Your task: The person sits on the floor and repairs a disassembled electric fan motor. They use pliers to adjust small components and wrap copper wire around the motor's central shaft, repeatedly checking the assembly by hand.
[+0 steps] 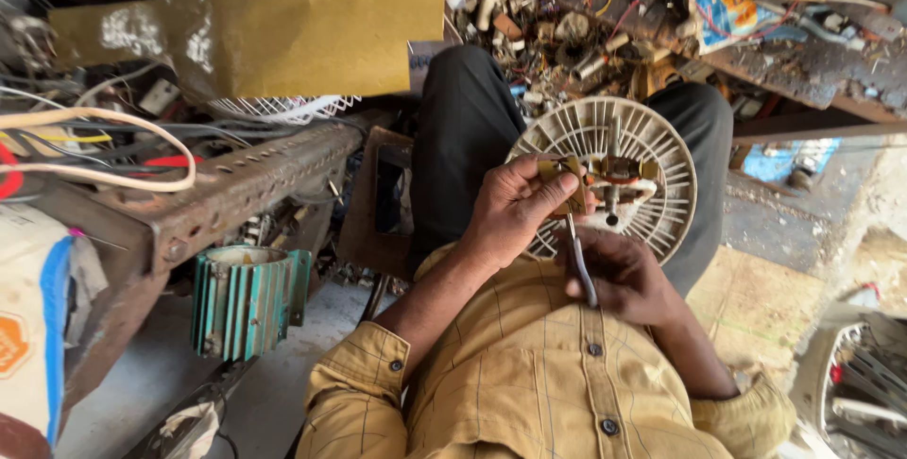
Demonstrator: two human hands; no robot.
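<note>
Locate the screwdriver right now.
In the head view, centre-right: the screwdriver sits in the right hand, its tip at the white fan grille beside the left hand.

Workshop setting: a rusty perforated metal bench [255, 176] crosses the scene. Beneath it, a green finned motor housing [248, 300] rests above grey concrete floor [142, 393]. Beyond the bench, scrap parts [567, 34] crowd a cluttered shelf.

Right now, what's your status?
Left hand pinching tan part on white fan housing. Right hand gripping grey-handled tool, tip at that part. Nothing blocking.
</note>
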